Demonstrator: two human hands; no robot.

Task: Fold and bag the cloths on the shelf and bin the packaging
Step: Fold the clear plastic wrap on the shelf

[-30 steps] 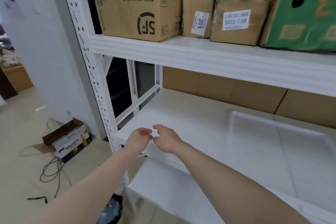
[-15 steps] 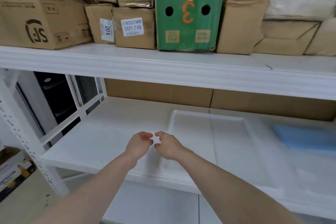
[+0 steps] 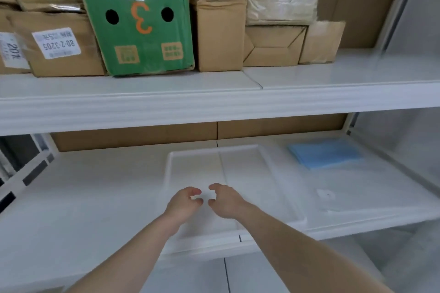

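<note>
Reaching over the white shelf (image 3: 83, 197), the left hand (image 3: 183, 203) and right hand (image 3: 226, 201) hover close together above a white tray (image 3: 252, 169), fingers loosely curled, holding nothing. A folded blue cloth (image 3: 325, 153) lies further right, well apart.

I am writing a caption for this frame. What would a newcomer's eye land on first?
The green box with an orange 3, on the upper shelf among brown cartons, stands out first. Next come the left hand and right hand, empty and nearly touching over the white tray. A blue cloth lies at the back right.
</note>
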